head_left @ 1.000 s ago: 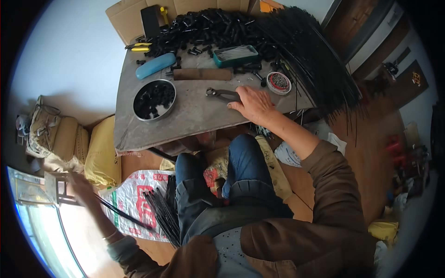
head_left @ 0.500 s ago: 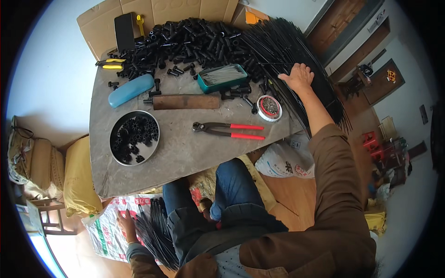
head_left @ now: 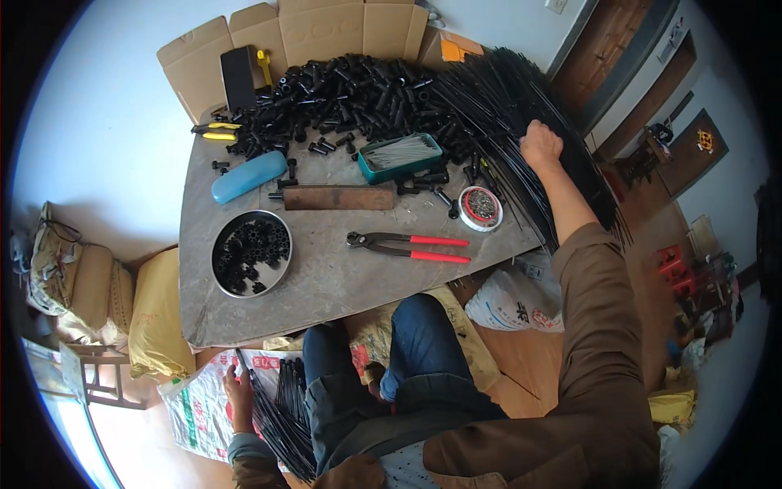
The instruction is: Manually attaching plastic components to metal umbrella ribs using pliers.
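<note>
In the head view, I see the right hand [head_left: 542,145] upon the large pile of black rods [head_left: 489,102], at the far right of the table [head_left: 326,314]; its fingers are curled inward, but whether they have hold of any rod, I cannot tell. The left hand [head_left: 239,395] is low, just beside a smaller bunch of black rods [head_left: 285,416], which lies to its right on a plastic sack [head_left: 186,401]; its fingers are half bent, and I cannot tell what, if anything, is between the tips. I judge that the smaller bunch is a portion set apart, while the greater quantity is left in the large pile; how many are finished, I cannot say. Going outward from the right hand, I find a white tub [head_left: 481,226] of small metal pieces, then pincers [head_left: 436,241] with red handles, lying unheld, a green tin [head_left: 403,169] of pale pins, and farther left a bowl [head_left: 265,273] with black pieces.
</note>
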The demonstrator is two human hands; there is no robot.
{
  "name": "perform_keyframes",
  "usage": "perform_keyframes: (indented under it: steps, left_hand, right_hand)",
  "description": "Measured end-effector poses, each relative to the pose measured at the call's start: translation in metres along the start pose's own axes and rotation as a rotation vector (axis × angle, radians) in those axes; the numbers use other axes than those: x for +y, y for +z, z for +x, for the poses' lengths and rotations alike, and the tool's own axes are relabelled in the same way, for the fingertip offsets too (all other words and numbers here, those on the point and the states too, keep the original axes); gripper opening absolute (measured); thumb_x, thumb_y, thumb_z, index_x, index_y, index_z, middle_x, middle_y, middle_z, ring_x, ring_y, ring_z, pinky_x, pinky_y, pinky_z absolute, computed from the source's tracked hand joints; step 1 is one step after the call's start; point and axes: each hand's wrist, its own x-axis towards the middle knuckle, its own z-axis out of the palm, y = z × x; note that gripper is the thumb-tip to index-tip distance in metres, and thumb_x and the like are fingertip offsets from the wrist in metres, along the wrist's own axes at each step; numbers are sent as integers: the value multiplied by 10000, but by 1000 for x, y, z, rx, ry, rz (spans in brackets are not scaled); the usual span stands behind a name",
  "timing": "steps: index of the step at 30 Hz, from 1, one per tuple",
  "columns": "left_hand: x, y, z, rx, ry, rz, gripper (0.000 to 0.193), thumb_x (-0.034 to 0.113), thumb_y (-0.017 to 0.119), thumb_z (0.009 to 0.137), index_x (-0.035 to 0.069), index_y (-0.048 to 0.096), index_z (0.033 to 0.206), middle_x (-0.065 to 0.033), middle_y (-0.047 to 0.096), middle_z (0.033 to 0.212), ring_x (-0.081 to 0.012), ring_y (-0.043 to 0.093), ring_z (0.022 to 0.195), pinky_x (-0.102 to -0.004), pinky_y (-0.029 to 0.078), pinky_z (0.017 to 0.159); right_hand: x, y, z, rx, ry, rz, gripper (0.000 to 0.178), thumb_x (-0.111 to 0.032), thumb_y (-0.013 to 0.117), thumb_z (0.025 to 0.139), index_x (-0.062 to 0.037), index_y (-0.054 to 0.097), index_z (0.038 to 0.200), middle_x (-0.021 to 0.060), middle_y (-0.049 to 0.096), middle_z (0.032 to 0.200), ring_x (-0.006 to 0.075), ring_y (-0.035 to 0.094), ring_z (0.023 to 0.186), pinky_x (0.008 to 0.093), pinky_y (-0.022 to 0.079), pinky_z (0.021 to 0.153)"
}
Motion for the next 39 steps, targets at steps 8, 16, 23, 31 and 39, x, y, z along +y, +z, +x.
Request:
perform_keyframes:
  steps: [8,16,23,31,39]
  left_hand:
    - [-6,-25,-22,46,-33,-25,419,257,673,829,-27,596,1127,-195,620,923,-314,593,842,-405,470,761]
    - [23,-39,-33,-84,-86,-129,407,260,652,839,-37,609,1114,-229,649,995,-328,630,925,-394,485,819]
    - [50,-34,-40,-273,-82,-177,363,233,647,833,-23,638,1089,-206,684,946,-299,667,873,-360,511,770]
    - [85,-37,-54,-377,222,-29,359,254,673,795,7,661,1055,-211,678,926,-335,659,887,-397,511,769]
    - [80,-52,-68,-408,146,11,335,266,666,792,13,675,1013,-211,677,922,-352,657,884,-414,515,780]
  right_hand:
    - [7,-16,2,-179,23,69,659,-477,778,675,-65,607,1160,160,638,1134,340,587,1102,438,456,943]
    - [18,-32,9,60,25,178,264,-234,540,862,-49,636,1025,194,655,1058,360,618,1022,452,483,873]
    - [29,-91,28,49,-42,221,310,-260,603,851,-38,621,1067,193,619,1158,379,578,1095,462,474,897]
    - [48,-58,23,-81,130,380,362,-259,629,801,-107,658,1129,163,620,1190,366,580,1107,441,472,911]
    - [60,-52,21,245,49,140,306,-268,551,878,-47,662,1058,187,642,1111,369,599,1062,458,486,874]
